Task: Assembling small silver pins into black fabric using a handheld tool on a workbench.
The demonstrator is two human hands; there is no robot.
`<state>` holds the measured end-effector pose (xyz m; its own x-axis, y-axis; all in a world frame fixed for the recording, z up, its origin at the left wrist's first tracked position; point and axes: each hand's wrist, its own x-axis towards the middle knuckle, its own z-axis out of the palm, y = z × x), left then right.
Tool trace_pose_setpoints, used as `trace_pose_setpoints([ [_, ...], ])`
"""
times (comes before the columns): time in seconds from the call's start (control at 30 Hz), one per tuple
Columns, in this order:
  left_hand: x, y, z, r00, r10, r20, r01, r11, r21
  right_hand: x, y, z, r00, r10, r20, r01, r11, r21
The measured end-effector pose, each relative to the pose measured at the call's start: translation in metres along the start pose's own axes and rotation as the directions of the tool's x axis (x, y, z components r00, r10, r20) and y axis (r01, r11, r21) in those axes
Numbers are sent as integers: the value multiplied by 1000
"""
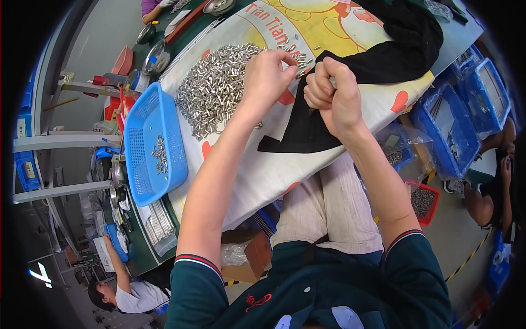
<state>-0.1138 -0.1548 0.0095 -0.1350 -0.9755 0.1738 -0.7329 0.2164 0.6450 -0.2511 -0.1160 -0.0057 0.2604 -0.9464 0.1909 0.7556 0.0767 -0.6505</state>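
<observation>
A large heap of small shiny metal cylinders (216, 82) lies on the patterned cloth (246, 181). My left hand (268, 77) is over the heap's right edge, its thumb and fingers pinched together; anything between them is too small to make out. Close by on the right, my right hand (334, 96) is closed in a fist above a black cloth (383, 60). A tiny bit of something shows under that fist, but its kind is unclear. More loose cylinders (298, 55) are scattered just beyond my left fingertips.
To the left stands a blue plastic basket (183, 159) with some small metal parts inside. Metal bowls (156, 57) sit farther back. Blue bins (446, 131) and a red tray of parts (423, 202) are on the right. Other people work at the left and right edges.
</observation>
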Motion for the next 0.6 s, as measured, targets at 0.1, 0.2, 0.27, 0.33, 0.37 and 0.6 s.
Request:
trace_pose_setpoints([
  [0.1, 1, -3, 11, 980, 190, -54, -161, 927, 340, 0, -2, 1, 1000, 6, -8, -7, 999, -47],
  [0.2, 3, -6, 10, 972, 233, -34, -203, 904, 377, -1, -2, 4, 1000, 11, -13, -12, 996, -88],
  [0.27, 6, -6, 8, 977, 214, 4, -198, 900, 387, 0, -1, 4, 1000, 16, -13, -17, 996, -82],
  [0.33, 1, -8, 4, 968, 252, 11, -236, 887, 396, 0, 0, 2, 1000, 17, 2, -16, 997, -74],
  [0.37, -5, -6, 1, 968, 249, 14, -234, 888, 395, 0, 1, 1, 1000, 10, 8, -9, 998, -65],
  [0.6, -74, 18, -9, 964, 222, 147, -243, 959, 146, 0, -2, 2, 1000, 5, -4, -5, 996, -91],
])
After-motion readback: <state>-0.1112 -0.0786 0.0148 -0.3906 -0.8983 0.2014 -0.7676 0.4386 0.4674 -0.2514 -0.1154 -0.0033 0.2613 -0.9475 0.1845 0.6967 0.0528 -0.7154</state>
